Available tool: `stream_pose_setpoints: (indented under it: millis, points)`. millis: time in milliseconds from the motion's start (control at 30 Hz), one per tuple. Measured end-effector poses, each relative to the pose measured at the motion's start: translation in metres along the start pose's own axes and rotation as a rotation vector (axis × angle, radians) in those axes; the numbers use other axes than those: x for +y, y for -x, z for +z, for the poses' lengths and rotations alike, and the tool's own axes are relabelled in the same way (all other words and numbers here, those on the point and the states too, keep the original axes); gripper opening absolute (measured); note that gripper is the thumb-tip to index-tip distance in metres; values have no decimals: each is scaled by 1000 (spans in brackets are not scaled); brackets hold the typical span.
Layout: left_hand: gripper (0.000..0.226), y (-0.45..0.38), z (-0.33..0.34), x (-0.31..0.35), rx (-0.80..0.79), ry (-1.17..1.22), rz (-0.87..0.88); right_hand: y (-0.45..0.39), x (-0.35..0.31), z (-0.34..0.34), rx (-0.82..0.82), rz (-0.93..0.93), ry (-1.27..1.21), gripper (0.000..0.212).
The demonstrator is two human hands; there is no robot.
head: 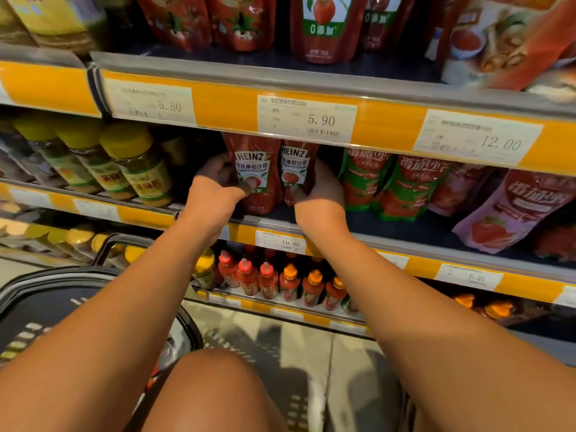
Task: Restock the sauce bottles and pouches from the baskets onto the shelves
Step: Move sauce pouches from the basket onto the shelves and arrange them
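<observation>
Two red Heinz ketchup pouches stand upright side by side on the middle shelf (405, 241). My left hand (218, 185) grips the left pouch (255, 176), thumb across its front and fingers behind its left edge. My right hand (322, 190) holds the right pouch (294, 169) from its right side, thumb on the lower front. A dark plastic basket (46, 300) sits at the lower left, under my left forearm; its contents are hidden.
Green and red tomato sauce pouches (364, 182) stand just right of my right hand, pink pouches (511, 210) beyond. Yellow-capped jars (137, 163) stand left. Sauce bottles (268, 280) fill the shelf below, more red pouches (324, 26) the shelf above. My knee is at the bottom.
</observation>
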State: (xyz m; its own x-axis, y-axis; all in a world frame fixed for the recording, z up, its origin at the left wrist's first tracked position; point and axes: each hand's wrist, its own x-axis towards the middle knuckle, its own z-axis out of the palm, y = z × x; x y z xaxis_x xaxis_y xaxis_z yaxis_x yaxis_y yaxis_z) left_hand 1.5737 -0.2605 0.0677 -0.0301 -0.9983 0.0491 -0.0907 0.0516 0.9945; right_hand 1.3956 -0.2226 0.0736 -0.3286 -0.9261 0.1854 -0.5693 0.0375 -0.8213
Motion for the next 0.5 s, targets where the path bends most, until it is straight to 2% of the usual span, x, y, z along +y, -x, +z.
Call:
stream_pose_setpoints:
  millis: [100,167,267,333,433,500]
  points:
    - [51,2,-3,2,-5,-81,37,1,-5,-5,-16,12,233,36]
    - [49,3,-6,2,14,-150,61,6,-7,-9,-36,43,304,34]
    - [38,5,-12,-1,33,-252,89,16,-9,-17,-104,14,407,34]
    - [42,7,-15,-2,62,-339,82,21,-10,-24,-134,-19,508,39]
    - [52,8,-17,0,81,-460,81,24,-12,-29,-107,11,477,43]
    - [52,9,-17,1,90,-518,79,27,-14,-24,-109,89,313,45]
